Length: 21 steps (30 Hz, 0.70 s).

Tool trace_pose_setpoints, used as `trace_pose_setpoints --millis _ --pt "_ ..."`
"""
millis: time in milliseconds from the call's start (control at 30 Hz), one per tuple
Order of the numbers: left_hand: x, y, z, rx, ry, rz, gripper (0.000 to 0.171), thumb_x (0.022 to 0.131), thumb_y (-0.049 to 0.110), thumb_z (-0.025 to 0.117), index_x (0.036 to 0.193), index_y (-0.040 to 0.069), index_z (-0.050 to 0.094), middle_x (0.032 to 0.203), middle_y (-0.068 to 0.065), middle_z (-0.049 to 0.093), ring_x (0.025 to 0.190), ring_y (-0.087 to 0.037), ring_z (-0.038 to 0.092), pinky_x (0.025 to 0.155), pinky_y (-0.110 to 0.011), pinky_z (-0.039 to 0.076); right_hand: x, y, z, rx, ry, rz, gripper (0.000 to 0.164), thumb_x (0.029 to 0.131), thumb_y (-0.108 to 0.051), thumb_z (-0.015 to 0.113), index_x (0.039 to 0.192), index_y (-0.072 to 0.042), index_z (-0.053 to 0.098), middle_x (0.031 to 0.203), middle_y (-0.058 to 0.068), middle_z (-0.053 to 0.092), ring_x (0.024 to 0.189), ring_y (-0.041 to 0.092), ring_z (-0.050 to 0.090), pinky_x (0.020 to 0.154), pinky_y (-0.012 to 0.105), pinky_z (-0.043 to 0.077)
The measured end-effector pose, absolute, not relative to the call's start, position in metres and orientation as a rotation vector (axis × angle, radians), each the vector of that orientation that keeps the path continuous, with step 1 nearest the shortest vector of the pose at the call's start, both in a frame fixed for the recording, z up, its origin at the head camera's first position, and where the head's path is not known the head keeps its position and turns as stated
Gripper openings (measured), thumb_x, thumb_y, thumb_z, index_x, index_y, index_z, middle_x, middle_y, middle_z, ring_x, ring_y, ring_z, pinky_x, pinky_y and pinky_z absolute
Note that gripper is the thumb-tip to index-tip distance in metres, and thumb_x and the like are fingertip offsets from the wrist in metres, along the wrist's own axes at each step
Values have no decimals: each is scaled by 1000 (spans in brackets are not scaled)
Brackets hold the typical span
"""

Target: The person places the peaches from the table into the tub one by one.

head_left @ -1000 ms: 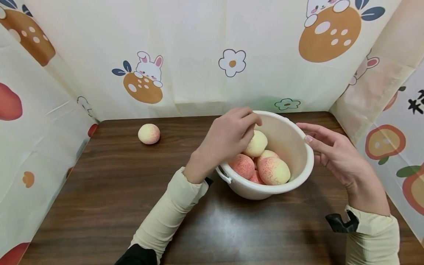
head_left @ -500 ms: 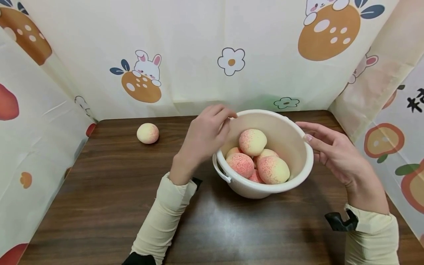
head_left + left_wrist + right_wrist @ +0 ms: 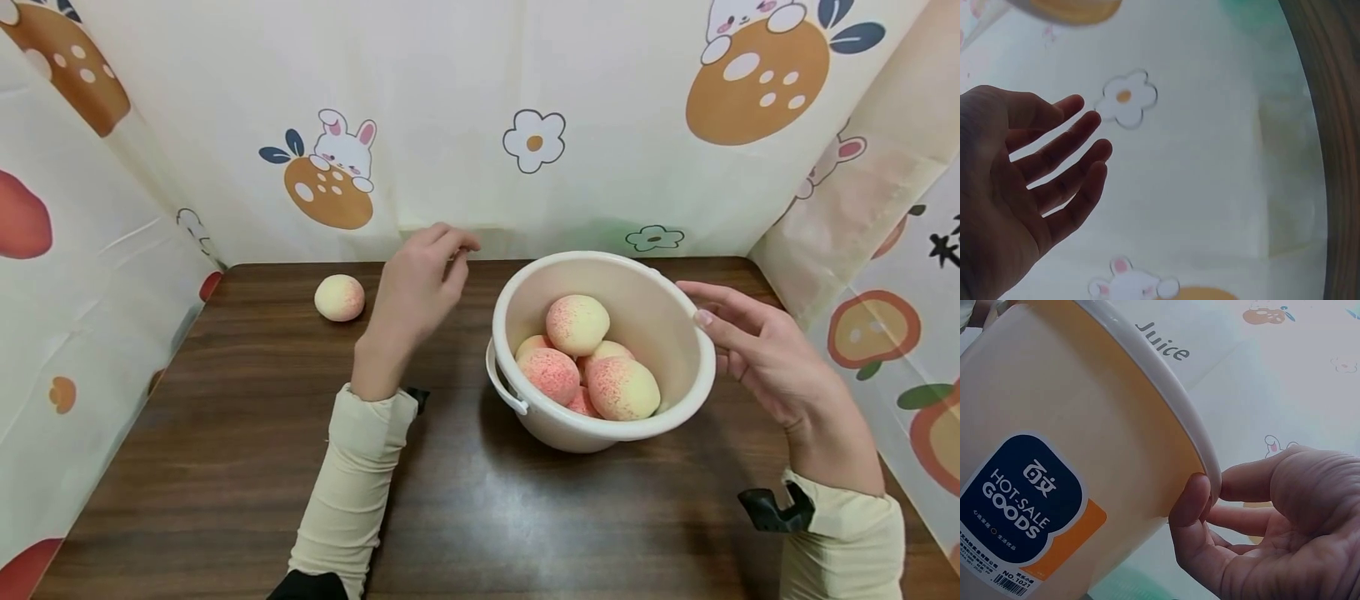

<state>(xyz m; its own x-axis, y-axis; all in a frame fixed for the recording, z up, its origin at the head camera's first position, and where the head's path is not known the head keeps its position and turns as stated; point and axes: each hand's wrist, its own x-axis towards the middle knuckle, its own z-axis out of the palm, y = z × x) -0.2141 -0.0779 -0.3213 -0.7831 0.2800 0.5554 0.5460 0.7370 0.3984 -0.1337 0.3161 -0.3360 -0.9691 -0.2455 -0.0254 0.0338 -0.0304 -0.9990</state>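
A cream plastic bucket (image 3: 645, 329) with a white rim and handle stands tilted on the dark wooden table (image 3: 247, 467), right of centre. Several pink-and-yellow peaches (image 3: 577, 325) lie inside it. My right hand (image 3: 783, 367) pinches the bucket's right rim between thumb and fingers; the right wrist view shows this hand (image 3: 1260, 531) beside the labelled outer wall. My left hand (image 3: 416, 292) hovers between the bucket and a lone peach (image 3: 340, 298) near the table's back left. In the left wrist view its fingers (image 3: 1066, 144) are spread, slightly bent, and hold nothing.
A pale printed cloth (image 3: 450, 75) rises as a wall behind the table, with more cloth walls at the left (image 3: 90, 275) and right (image 3: 870, 250). The bucket's white handle (image 3: 501, 383) hangs down at its left side.
My left hand has moved left, from over the bucket towards the lone peach, uncovering the peaches inside. The right hand keeps its hold on the rim, and the bucket stays about in place.
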Motion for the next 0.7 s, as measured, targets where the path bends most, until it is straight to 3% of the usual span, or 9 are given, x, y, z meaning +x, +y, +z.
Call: trace_pose_setpoints --millis 300,533,700 --pt "-230 -108 -333 -457 -2569 -732 21 102 12 55 110 13 75 114 -7 72 101 -33 60 76 -47 52 -133 317 -337 -202 2057 -2111 42 107 -2 51 148 -7 54 123 2 72 98 13 74 69 30 64" --pt "-246 -133 -344 -309 -2658 -743 25 103 15 53 116 7 73 123 -16 70 116 -41 57 99 -54 48 -134 317 -338 -195 2043 -2124 42 107 -1 51 148 -7 55 121 3 72 97 14 74 69 30 64" --pt "-253 -154 -352 -168 -2727 -738 29 104 17 51 122 6 71 128 -18 66 122 -44 54 104 -57 45 -135 317 -338 -186 2049 -2116 42 106 -2 52 148 -7 55 122 3 71 96 13 74 68 29 63"
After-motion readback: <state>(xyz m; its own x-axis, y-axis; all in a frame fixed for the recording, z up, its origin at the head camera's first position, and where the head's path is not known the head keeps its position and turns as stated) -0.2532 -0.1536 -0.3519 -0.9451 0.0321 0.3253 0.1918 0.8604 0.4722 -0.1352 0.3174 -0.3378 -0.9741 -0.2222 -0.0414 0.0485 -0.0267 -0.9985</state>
